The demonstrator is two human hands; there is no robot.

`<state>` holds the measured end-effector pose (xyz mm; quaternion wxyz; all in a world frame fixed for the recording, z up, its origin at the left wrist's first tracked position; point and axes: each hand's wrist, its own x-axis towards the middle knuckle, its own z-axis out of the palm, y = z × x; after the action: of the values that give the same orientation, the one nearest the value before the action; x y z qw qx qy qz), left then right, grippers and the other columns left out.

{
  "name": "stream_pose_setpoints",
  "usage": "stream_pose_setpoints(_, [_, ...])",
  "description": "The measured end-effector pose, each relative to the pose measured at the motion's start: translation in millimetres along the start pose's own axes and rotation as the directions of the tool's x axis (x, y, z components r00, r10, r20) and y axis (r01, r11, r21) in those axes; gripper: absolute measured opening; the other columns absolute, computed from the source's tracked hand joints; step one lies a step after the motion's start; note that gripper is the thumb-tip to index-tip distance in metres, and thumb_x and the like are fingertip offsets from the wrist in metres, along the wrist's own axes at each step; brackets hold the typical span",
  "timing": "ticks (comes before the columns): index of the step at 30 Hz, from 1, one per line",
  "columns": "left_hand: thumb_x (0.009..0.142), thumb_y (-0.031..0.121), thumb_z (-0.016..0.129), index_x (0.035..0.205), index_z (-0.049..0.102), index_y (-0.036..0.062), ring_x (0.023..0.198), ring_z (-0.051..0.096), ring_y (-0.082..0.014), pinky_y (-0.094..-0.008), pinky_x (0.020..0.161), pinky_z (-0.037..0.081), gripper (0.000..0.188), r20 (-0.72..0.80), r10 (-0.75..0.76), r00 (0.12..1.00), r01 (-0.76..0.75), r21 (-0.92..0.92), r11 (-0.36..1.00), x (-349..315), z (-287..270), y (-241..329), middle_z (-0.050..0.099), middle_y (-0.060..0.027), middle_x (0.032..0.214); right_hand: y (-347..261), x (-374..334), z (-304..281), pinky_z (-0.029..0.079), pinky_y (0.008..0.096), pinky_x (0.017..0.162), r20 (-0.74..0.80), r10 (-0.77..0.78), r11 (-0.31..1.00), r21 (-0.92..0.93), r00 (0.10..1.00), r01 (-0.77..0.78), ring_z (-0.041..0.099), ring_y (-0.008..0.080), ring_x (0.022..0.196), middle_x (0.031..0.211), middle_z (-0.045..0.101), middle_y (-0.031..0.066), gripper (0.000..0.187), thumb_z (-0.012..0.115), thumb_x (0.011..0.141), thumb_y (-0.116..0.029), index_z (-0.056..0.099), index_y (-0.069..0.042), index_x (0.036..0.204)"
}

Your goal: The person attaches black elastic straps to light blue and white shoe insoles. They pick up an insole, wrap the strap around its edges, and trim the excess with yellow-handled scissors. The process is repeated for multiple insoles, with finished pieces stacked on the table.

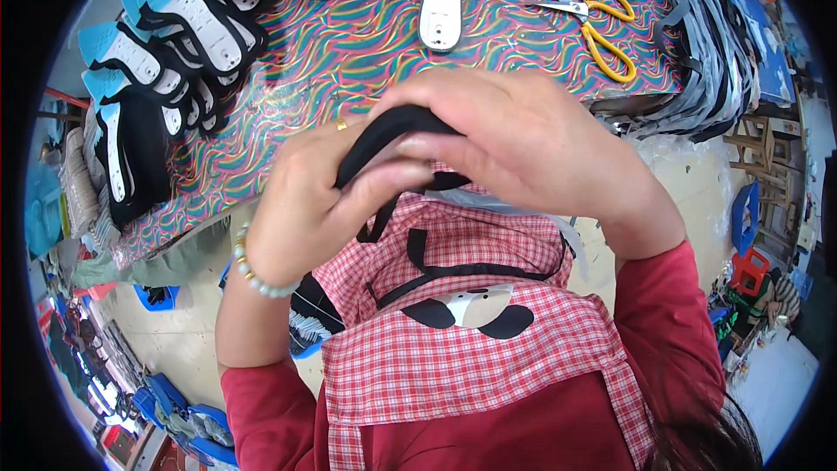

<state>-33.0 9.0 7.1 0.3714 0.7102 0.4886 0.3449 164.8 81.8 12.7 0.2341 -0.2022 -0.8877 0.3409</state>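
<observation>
A curved black fabric strip (392, 122); long white panels (207, 32) with black edging and light-blue ends; yellow-handled metal scissors (586, 8); a wavy, multicoloured surface (336, 39); a red-and-white checked cloth apron (462, 375).

Two hands (301, 192), one held black strip (384, 133), one pair of scissors (584, 10), one bracelet (247, 270) and one apron (471, 366) show.

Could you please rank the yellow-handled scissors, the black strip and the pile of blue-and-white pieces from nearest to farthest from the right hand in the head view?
1. Black strip: gripped by the right hand.
2. Yellow-handled scissors: ahead of that hand, slightly to its right.
3. Pile of blue-and-white pieces: away at the upper left.
</observation>
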Motion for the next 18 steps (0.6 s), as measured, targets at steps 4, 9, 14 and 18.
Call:
stream_pose_setpoints(4, [0.084,0.017,0.066,0.094,0.066,-0.0022,0.062,0.063,-0.0157,-0.0277,0.058,0.047,0.021,-0.116,-0.097,0.989,0.085,-0.104,0.991,-15.4,4.5,-4.6,0.064,-0.0088,0.073,0.0,-0.3,-14.8,0.043,0.0213,0.062,-0.039,0.104,0.954,0.288,0.994,-0.088,0.056,0.0061,0.072,0.084,0.061,0.0017,0.046,0.072,0.08,-0.027,0.06,-0.004,0.117])
stream_pose_setpoints(9, [0.093,0.031,0.057,0.108,0.057,-0.0042,0.071,0.062,-0.0131,-0.0253,0.062,0.05,0.038,-0.357,-0.195,0.913,0.027,-0.424,0.905,-22.2,23.8,3.5,0.065,-0.0098,0.083,-3.5,-13.5,16.7,0.043,0.021,0.068,-0.38,0.331,0.834,0.546,0.864,-0.079,0.053,0.0069,0.078,0.088,0.06,0.0027,0.027,0.066,0.088,-0.017,0.06,0.0,0.108])
stream_pose_setpoints(14, [0.094,0.045,0.052,0.121,0.053,-0.0041,0.087,0.058,-0.0124,-0.025,0.074,0.046,0.056,-0.581,-0.211,0.786,-0.07,-0.423,0.904,-3.6,44.3,-2.3,0.061,-0.0118,0.107,4.2,-8.9,67.9,0.046,0.0275,0.065,-0.596,0.168,0.913,0.394,0.785,0.103,0.058,0.0171,0.074,0.083,0.061,0.0061,0.014,0.07,0.08,-0.006,0.066,-0.003,0.093])
stream_pose_setpoints(18, [0.091,0.025,0.059,0.109,0.06,-0.0045,0.088,0.058,-0.0111,-0.0266,0.077,0.047,0.034,-0.502,-0.267,0.823,-0.06,-0.543,0.837,4.7,38.8,-7.0,0.064,-0.0116,0.109,4.7,3.3,69.3,0.047,0.0304,0.067,-0.544,0.215,0.884,0.461,0.811,0.076,0.059,0.021,0.077,0.082,0.061,0.0079,0.011,0.07,0.077,-0.005,0.065,-0.003,0.087])
